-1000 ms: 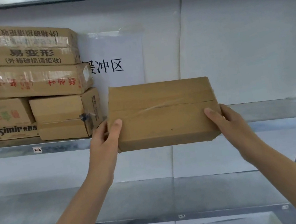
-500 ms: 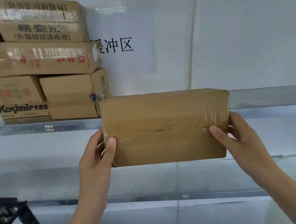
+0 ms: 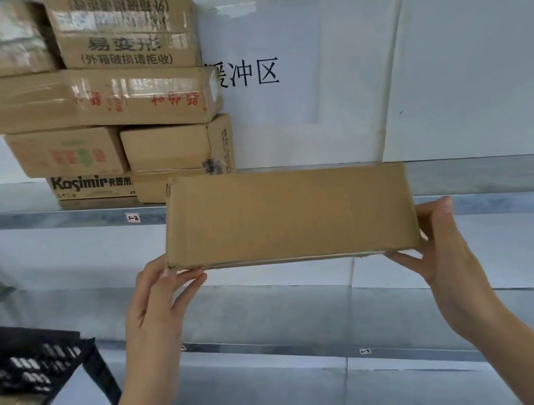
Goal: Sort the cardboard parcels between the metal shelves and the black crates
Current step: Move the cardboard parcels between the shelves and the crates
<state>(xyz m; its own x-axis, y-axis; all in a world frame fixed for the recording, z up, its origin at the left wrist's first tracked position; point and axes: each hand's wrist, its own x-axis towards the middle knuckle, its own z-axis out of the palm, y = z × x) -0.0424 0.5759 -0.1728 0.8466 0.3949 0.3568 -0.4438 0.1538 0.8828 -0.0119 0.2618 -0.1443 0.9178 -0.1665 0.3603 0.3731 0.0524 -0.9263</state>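
You face the metal shelves [image 3: 53, 217], whose upper level carries a stack of cardboard parcels [image 3: 87, 100] at the left, one printed "Kosimir" and the top one "易变形 (外箱破损请拒收)", beside a white wall sheet [image 3: 278, 103] reading "冲区". A plain brown parcel [image 3: 288, 213] is in the air just right of and below that stack, and a black crate [image 3: 22, 360] sits at lower left. Your left hand [image 3: 156, 309] pinches the parcel's lower left corner, your right hand [image 3: 439, 252] grips its lower right corner with the thumb up the end, and a small tag [image 3: 132, 217] on the shelf edge reads "1-2".
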